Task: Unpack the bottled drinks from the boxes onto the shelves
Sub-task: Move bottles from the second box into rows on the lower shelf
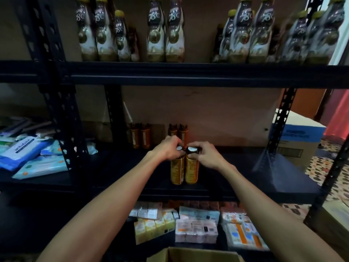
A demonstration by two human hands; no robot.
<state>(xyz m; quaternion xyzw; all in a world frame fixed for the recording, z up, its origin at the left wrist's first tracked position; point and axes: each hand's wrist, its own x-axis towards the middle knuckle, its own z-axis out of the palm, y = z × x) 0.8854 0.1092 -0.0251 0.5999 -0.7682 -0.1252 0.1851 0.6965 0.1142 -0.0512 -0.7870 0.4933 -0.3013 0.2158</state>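
Open cardboard box (192, 255) at bottom centre. Above it, mid-frame: left hand (168, 149), fingers curled round cap of left amber bottle (177, 171); right hand (204, 155), fingers curled round cap of right amber bottle (192, 170). Both upright, touching, on middle shelf (245, 178). More amber bottles (140, 136) behind; tall coffee bottles (166, 33) across top.

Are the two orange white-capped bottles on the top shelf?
No, left hand and right hand grip the orange bottles on the black metal middle shelf.

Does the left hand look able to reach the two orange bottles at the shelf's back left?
Probably, once it lets go: the left hand grips a front bottle by its cap, and only bare shelf separates it from the back pair.
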